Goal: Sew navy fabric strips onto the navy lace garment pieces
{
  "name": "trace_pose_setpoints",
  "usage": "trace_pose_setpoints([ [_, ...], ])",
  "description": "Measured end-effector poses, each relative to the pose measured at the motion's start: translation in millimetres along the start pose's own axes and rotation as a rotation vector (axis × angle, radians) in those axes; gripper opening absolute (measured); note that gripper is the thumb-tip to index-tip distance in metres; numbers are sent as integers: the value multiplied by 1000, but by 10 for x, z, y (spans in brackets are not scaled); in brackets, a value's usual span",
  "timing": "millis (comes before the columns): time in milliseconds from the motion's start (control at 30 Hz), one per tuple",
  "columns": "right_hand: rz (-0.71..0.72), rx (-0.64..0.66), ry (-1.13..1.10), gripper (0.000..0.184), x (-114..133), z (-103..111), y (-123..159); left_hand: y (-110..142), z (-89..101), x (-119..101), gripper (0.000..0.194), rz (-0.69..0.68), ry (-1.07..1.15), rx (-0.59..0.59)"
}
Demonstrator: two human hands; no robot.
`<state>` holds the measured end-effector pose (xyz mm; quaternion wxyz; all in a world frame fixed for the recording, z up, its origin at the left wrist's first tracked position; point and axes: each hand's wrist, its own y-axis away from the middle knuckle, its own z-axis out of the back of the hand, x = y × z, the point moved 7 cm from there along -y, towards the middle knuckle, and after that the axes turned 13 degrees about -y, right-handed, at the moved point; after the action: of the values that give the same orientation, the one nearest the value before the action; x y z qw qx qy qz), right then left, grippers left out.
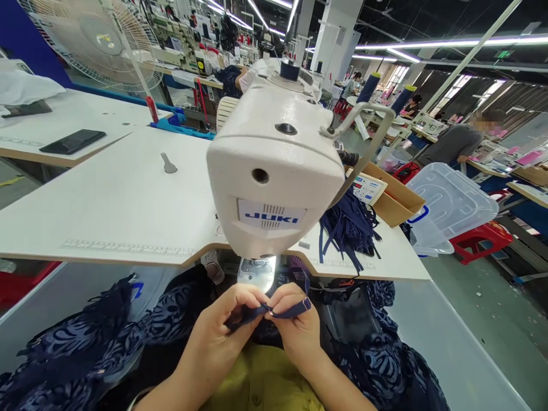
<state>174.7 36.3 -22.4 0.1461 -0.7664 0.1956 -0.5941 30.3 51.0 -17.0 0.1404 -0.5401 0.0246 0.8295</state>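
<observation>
Both hands meet in front of the white sewing machine [274,171], just below its lit needle area. My left hand [229,322] is closed, pinching a narrow navy strap [293,310] between thumb and fingers. Close against it, my right hand [299,325] pinches the same strap, whose end sticks out to the right with a small metallic-looking piece on it. Another bit of the strap shows inside my left palm. Fingers hide the part where the two pinches meet. Navy patterned fabric [103,337] lies to the left of my hands, and more patterned fabric [385,365] to the right.
A pile of navy straps [349,225] rests on the table right of the machine, beside a cardboard box [398,197]. On the left are a flat metal piece [168,164], a black phone [72,141] and a fan [96,43]. A clear plastic bin [454,200] stands right.
</observation>
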Motion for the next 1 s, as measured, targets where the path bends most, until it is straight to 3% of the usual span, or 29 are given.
trace_pose_setpoints([
  [100, -2, 32, 3, 8, -6, 13, -2, -15, 6, 27, 11, 54, -37, 21],
  [267, -27, 93, 19, 10, 48, 9, -57, -47, -2, -87, 12, -61, -29, 93],
  [467, -285, 168, 13, 9, 7, -34, -143, 1, -93, 58, 22, 144, 26, 215],
  [600, -373, 181, 119, 7, -71, -65, -174, 37, -78, 224, 35, 284, -12, 136],
  [833, -275, 207, 443, 5, -94, -124, -256, 42, 23, 376, 46, 444, -135, 22],
  [933, -296, 192, 412, 12, -89, -136, -332, 22, 71, 434, 46, 433, -91, -28],
  [1000, -356, 138, 375, 19, -132, -103, -374, -3, 215, 416, 45, 313, -181, -188],
])
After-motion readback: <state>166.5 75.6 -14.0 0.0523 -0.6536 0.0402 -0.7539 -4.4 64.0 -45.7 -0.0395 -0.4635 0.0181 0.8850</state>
